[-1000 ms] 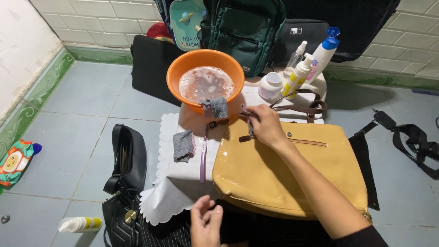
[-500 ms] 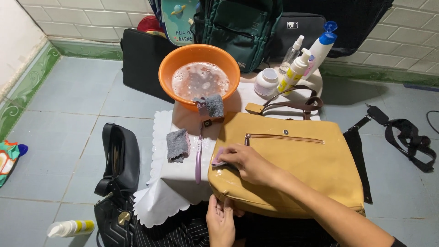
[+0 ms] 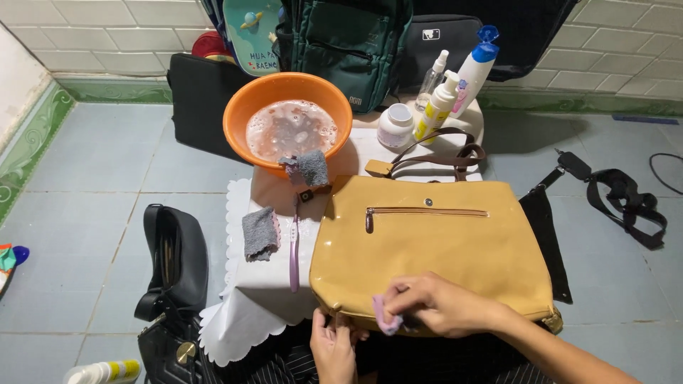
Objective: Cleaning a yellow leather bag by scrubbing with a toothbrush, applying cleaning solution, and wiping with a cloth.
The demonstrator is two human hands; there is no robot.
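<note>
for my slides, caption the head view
Right hand presses a small cloth on a tan handbag; left hand grips its corner.

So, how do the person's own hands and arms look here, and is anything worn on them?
Both are bare: the left hand and the right hand show no gloves, rings or watch. The right forearm is uncovered down to the frame's lower edge, with no sleeve in view. Only the left wrist shows, also uncovered.

bright, even light is falling from above, leaving soft shadows lying under the table (image 3: 270,284) on the floor. glare is streaking across the glossy bag (image 3: 434,249). the wide lens is bending the wall tiles at the edges. everything is staying sharp, with slight blur showing on the right hand (image 3: 441,306).
</note>
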